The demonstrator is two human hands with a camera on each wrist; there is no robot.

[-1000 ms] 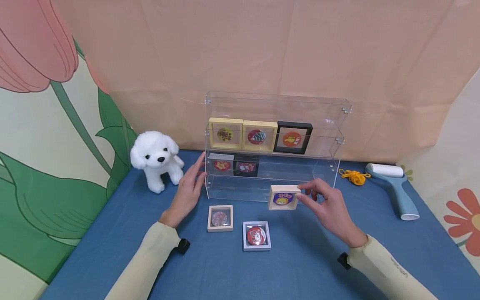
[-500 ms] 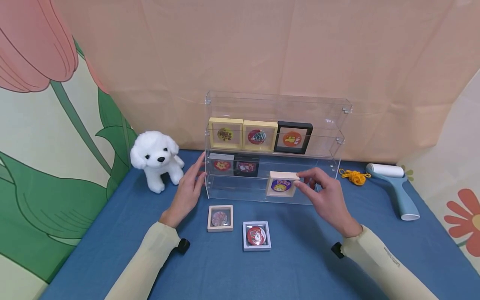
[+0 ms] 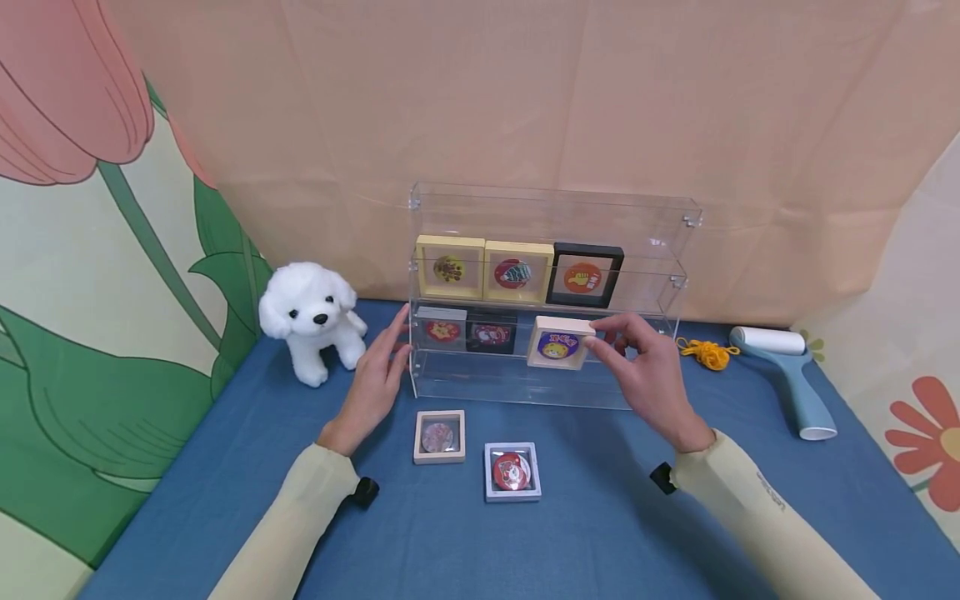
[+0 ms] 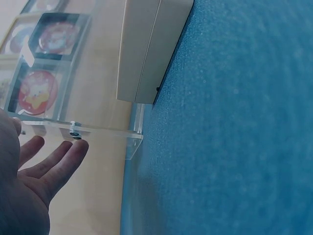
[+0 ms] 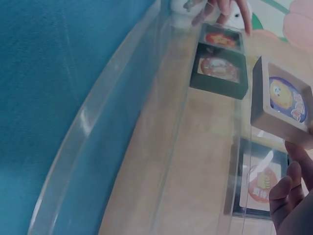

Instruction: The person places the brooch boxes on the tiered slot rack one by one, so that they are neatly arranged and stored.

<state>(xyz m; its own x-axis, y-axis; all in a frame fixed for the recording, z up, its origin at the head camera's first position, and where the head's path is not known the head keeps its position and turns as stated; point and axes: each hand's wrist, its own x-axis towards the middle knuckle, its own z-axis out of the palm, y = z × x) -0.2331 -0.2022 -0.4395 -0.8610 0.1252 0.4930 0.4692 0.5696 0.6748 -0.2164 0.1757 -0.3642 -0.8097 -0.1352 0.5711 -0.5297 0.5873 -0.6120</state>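
Observation:
My right hand [image 3: 651,371] pinches the right edge of a small pale-wood display frame [image 3: 557,345] with a purple and yellow round badge. That frame is upright, slightly tilted, in front of the middle tier of a clear acrylic display rack [image 3: 487,388], right of a dark frame [image 3: 491,333] and a grey frame [image 3: 442,331]. In the right wrist view, the pale frame [image 5: 283,103] stands apart from the dark frame [image 5: 220,71]. My left hand [image 3: 373,383] has its fingers extended at the rack's left side; the left wrist view shows the fingertips [image 4: 78,147] right by its edge.
Two cream frames [image 3: 452,267] [image 3: 519,272] and a black frame [image 3: 585,276] stand on the tier above. A pale-wood frame [image 3: 439,437] and a lilac frame [image 3: 512,472] lie on the blue cloth. Around them are a plush dog [image 3: 311,321], orange yarn [image 3: 707,353] and a lint roller [image 3: 798,392].
My right hand has carried the pale-wood frame up and slightly left, from low in front of the rack to the middle tier's height. My left hand stays at the rack's side.

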